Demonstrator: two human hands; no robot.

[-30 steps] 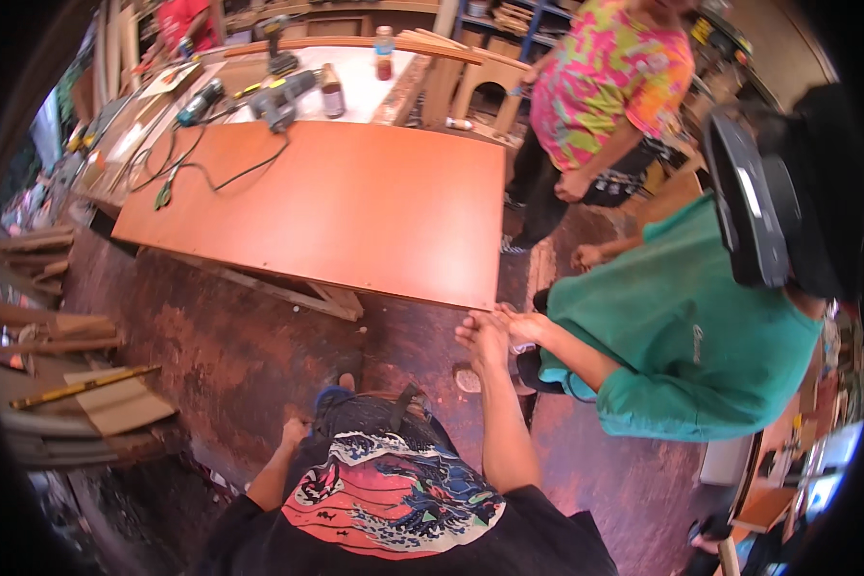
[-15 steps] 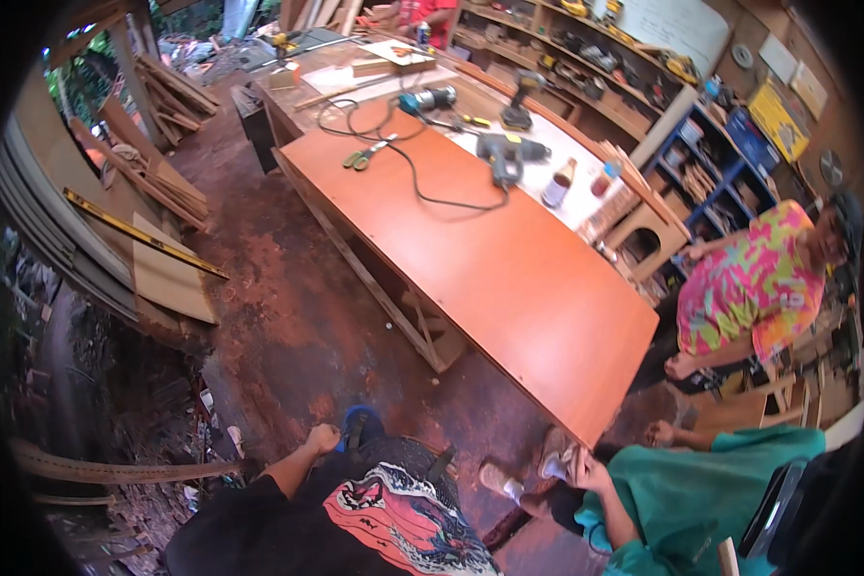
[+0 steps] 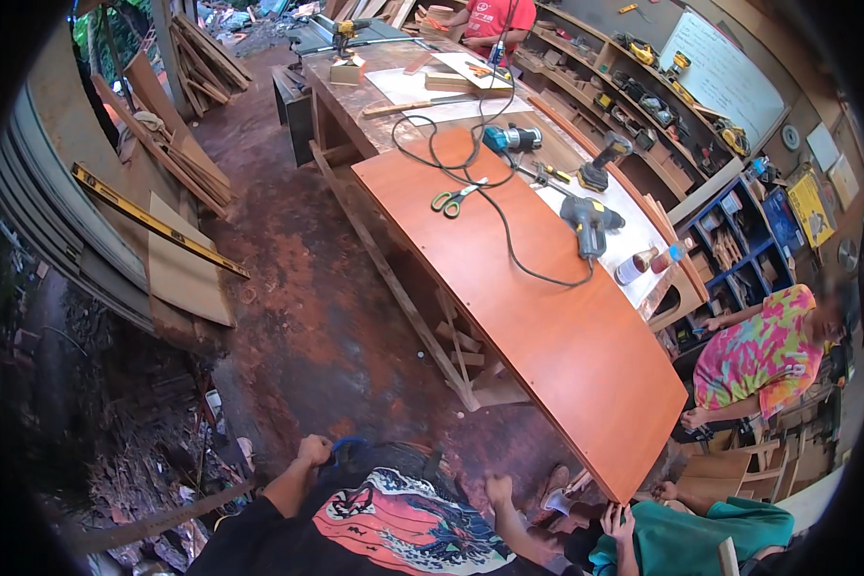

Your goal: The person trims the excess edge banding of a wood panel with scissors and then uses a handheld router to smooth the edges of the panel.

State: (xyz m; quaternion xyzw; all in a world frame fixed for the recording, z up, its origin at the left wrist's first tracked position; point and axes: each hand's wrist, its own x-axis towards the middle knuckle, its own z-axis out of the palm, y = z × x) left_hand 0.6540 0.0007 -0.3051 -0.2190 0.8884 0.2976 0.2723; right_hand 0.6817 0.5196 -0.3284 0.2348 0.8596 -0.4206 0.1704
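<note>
My left hand (image 3: pixel 314 449) hangs low in front of my black shirt, its fingers curled; anything inside them is too small to make out. Just beside it shows a blue thing (image 3: pixel 348 447), partly hidden by the shirt. Low on the other side, my right hand (image 3: pixel 497 490) is somewhat blurred and its fingers cannot be read. Neither hand touches the orange-brown wooden panel (image 3: pixel 557 336), which lies across the workbench with its near end overhanging. At that end's corner, a co-worker in a teal shirt has a hand (image 3: pixel 618 523) against the panel.
On the panel and bench lie scissors (image 3: pixel 456 199), a black-corded heat gun (image 3: pixel 590 226), a teal-and-silver power tool (image 3: pixel 514 139), a cordless drill (image 3: pixel 605 161) and bottles (image 3: pixel 636 265). A tie-dye-shirted person (image 3: pixel 754 355) stands at right. A yellow level (image 3: pixel 158 221) leans at left.
The view has shifted, so the bench sits further right and lower. My right hand has come into sight. The teal-shirted person appears lower, still at the panel's corner.
</note>
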